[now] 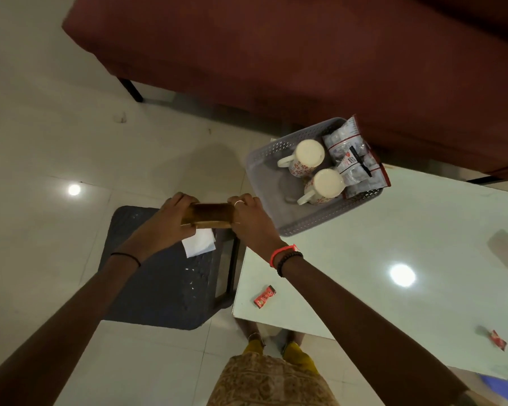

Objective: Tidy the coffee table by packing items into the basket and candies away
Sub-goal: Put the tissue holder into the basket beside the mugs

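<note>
What the two hands hold between them is hard to identify: a brown, box-like object (207, 215), blurred and half covered by fingers, gripped at one end by the left hand (170, 218) and at the other by the right hand (251, 219), above a dark stool (165, 276) that stands on the floor beside the table. A white folded paper (199, 246) shows just under the object; whether it lies on the stool or hangs from the object cannot be told. The grey perforated basket (264, 183) sits at the far corner of the white coffee table (364, 259), partly overhanging the edge, and holds two patterned mugs (307, 158) lying on their sides and clear red-edged packets (352, 159) that lean against its far wall. One red candy (264, 295) lies on the table near its left edge, and a second candy (498, 340) lies well apart toward the right. A pinkish shape at the right border is cut off and unreadable. The glossy tabletop and the pale tiled floor (41, 142) both reflect ceiling lights, and a dark red sofa (276, 54) runs behind the table.
</note>
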`<control>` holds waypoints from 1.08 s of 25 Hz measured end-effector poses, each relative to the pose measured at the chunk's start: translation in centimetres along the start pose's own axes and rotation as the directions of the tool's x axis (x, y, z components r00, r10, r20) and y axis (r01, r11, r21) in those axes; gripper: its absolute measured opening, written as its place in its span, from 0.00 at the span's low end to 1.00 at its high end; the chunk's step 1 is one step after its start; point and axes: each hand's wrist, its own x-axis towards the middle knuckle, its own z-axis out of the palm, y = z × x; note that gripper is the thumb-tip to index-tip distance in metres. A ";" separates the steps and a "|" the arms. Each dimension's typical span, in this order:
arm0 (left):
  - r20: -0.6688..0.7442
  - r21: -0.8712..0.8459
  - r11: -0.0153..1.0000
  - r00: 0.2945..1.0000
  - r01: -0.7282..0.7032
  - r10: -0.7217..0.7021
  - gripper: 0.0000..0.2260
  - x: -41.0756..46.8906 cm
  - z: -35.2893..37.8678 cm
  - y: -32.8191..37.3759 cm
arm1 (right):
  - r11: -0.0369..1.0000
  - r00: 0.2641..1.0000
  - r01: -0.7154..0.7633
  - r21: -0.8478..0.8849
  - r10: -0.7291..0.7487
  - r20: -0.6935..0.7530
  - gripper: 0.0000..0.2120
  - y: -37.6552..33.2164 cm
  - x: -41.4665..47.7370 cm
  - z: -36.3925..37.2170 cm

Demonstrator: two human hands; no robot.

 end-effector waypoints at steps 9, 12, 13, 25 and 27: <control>0.180 0.155 0.919 0.925 -0.363 0.335 0.22 12.1 -1.2 7.5 | 0.963 0.958 -0.266 -0.045 0.259 -0.124 0.22 6.6 -0.8 -3.8; 0.238 0.205 0.877 0.891 -0.436 0.387 0.20 15.5 0.2 9.5 | 0.919 0.909 -0.383 0.097 0.393 -0.137 0.21 8.0 -1.0 -3.4; 0.257 0.212 0.864 0.879 -0.457 0.402 0.19 16.4 0.8 10.0 | 0.905 0.897 -0.410 0.111 0.423 -0.131 0.21 8.5 -1.0 -3.1; 0.340 0.200 0.855 0.852 -0.478 0.397 0.22 21.1 6.3 9.5 | 0.821 0.821 -0.544 0.174 0.563 -0.092 0.17 12.1 1.2 1.2; 0.325 0.199 0.855 0.855 -0.479 0.404 0.22 21.5 6.4 9.2 | 0.821 0.821 -0.537 0.194 0.561 -0.102 0.18 12.2 1.6 1.6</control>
